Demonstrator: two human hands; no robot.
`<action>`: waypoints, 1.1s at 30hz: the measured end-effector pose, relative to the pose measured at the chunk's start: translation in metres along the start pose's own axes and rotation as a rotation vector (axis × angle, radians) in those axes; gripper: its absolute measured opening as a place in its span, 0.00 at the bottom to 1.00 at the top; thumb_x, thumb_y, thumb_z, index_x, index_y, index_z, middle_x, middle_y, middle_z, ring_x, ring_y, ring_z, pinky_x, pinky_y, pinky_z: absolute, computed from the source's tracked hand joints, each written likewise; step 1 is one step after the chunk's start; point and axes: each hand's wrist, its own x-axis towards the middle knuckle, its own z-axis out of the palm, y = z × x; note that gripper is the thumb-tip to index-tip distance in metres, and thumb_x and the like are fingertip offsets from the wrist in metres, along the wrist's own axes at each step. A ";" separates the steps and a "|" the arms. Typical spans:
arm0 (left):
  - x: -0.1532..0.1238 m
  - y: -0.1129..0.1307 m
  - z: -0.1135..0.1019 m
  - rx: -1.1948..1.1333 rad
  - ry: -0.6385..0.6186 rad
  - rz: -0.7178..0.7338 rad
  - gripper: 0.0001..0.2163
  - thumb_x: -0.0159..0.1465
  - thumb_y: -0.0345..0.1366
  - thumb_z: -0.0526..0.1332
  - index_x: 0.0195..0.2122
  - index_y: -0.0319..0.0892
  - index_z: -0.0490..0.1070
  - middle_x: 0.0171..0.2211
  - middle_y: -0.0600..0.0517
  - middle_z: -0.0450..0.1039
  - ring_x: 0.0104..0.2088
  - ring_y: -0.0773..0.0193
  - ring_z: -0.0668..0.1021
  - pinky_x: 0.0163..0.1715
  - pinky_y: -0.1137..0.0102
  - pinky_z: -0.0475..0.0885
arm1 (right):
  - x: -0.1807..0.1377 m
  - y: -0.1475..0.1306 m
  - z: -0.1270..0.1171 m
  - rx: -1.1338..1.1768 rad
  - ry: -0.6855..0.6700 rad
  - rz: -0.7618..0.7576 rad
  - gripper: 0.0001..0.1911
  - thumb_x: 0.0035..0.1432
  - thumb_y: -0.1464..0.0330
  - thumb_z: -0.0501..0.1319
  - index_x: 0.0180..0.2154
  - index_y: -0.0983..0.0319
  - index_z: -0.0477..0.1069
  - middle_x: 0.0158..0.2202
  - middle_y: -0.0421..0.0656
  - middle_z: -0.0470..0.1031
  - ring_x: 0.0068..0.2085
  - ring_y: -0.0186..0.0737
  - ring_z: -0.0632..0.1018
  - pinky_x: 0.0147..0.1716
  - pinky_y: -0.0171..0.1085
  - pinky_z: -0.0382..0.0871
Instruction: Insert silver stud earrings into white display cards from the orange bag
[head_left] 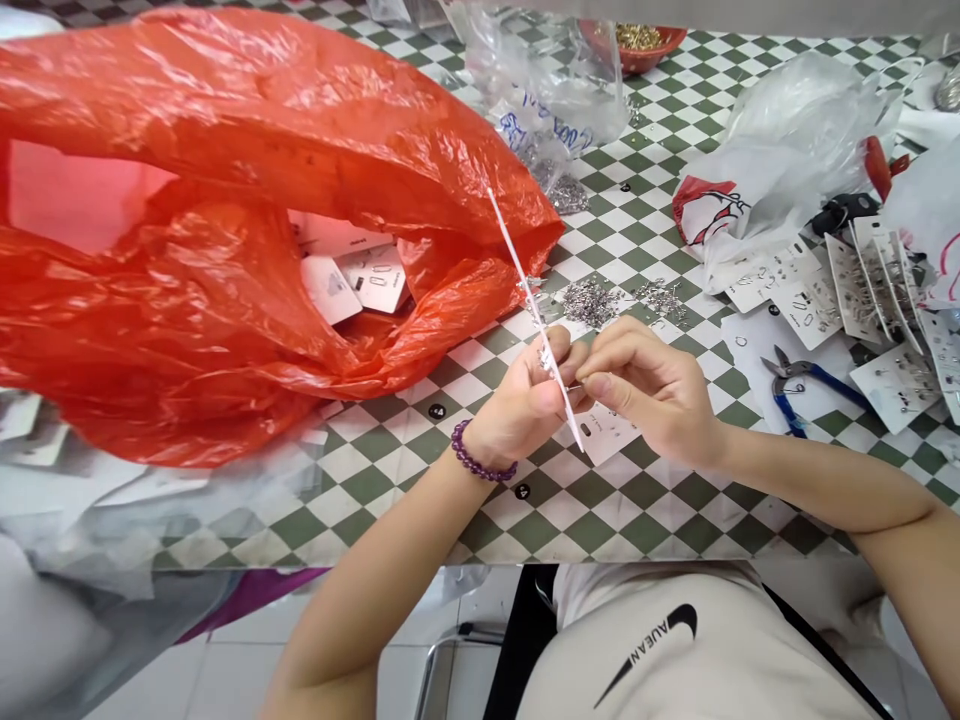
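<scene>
Left hand (516,408) pinches a white card (534,312) edge-on, its long axis slanting from upper left to lower right.

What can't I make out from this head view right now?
In the head view:
Held card: its printing; nearly edge-on in the left hand.
Right hand: whether it pinches anything; its grip hides it.
Cards inside: mostly covered by the red bag.
Loose metal bits: exact shapes; too small.
</scene>
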 end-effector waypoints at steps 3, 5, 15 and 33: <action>0.001 0.000 0.001 0.023 0.007 0.008 0.27 0.42 0.41 0.76 0.23 0.41 0.54 0.20 0.62 0.55 0.19 0.78 0.63 0.20 0.82 0.65 | 0.001 0.000 0.000 -0.031 -0.002 -0.028 0.02 0.60 0.68 0.62 0.34 0.59 0.74 0.34 0.39 0.70 0.36 0.33 0.74 0.37 0.38 0.74; 0.001 0.000 0.002 0.033 0.027 0.005 0.28 0.41 0.42 0.77 0.23 0.41 0.54 0.19 0.63 0.56 0.18 0.79 0.62 0.19 0.82 0.65 | 0.001 0.000 0.000 -0.033 -0.008 -0.033 0.03 0.60 0.69 0.61 0.34 0.59 0.73 0.34 0.40 0.70 0.36 0.33 0.74 0.37 0.38 0.74; 0.003 -0.001 0.002 0.058 0.026 0.020 0.27 0.42 0.43 0.76 0.24 0.42 0.54 0.20 0.63 0.54 0.17 0.79 0.61 0.18 0.82 0.63 | 0.003 0.001 -0.001 -0.027 -0.019 -0.038 0.03 0.60 0.70 0.61 0.33 0.60 0.72 0.34 0.40 0.70 0.37 0.34 0.74 0.38 0.39 0.73; 0.004 -0.005 -0.003 0.208 0.034 0.076 0.25 0.46 0.47 0.74 0.21 0.40 0.56 0.17 0.62 0.52 0.17 0.78 0.58 0.17 0.83 0.61 | 0.004 0.008 -0.006 -0.161 0.019 -0.110 0.04 0.58 0.74 0.62 0.33 0.60 0.74 0.34 0.39 0.72 0.37 0.30 0.74 0.37 0.33 0.72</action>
